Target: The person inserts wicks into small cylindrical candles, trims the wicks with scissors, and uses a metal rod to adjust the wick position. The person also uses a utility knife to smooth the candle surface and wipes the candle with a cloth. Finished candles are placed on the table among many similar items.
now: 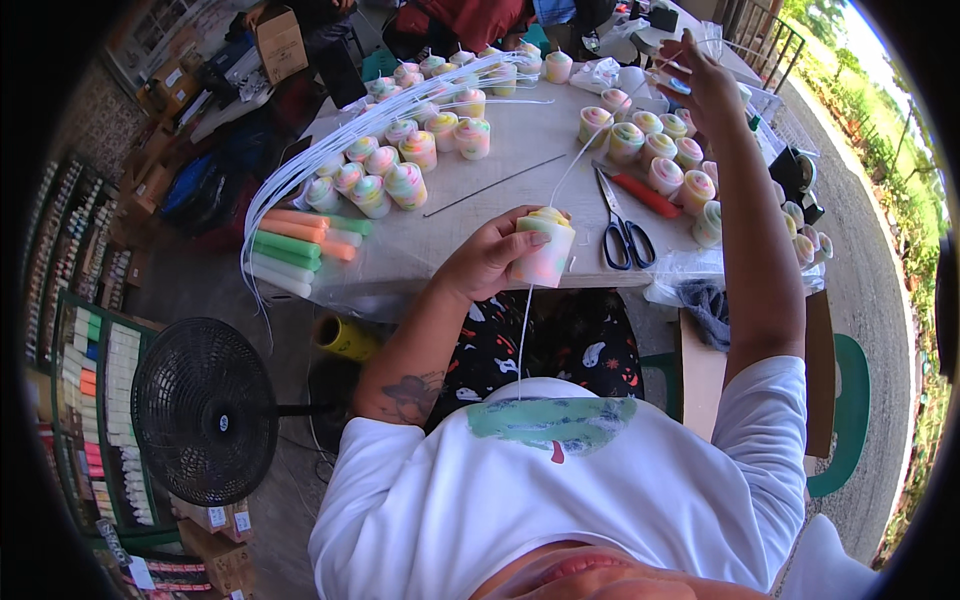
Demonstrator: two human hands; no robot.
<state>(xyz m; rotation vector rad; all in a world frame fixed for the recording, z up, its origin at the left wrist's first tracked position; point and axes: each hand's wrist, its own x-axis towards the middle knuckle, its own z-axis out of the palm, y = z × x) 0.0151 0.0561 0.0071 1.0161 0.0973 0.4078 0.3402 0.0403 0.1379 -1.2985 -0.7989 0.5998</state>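
My left hand (483, 258) grips a pastel candle (545, 257) in white, pink and yellow, held over the table's near edge. A thin white wick (526, 325) passes through it. One end hangs below, in front of my shirt; the other runs up and right to my right hand (704, 88). That hand is raised high at the far right with the wick caught in its partly spread fingers; the exact pinch is hard to make out. On the table below lie dark-handled scissors (627, 240), a red-handled knife (645, 192) and a thin metal rod (490, 187).
Rows of swirled candles (417, 150) stand at the left, more candles (658, 147) at the right. A bundle of white wicks (330, 130) arches over the left group, beside orange, green and white sticks (290, 250). A black fan (205, 410) stands at the lower left.
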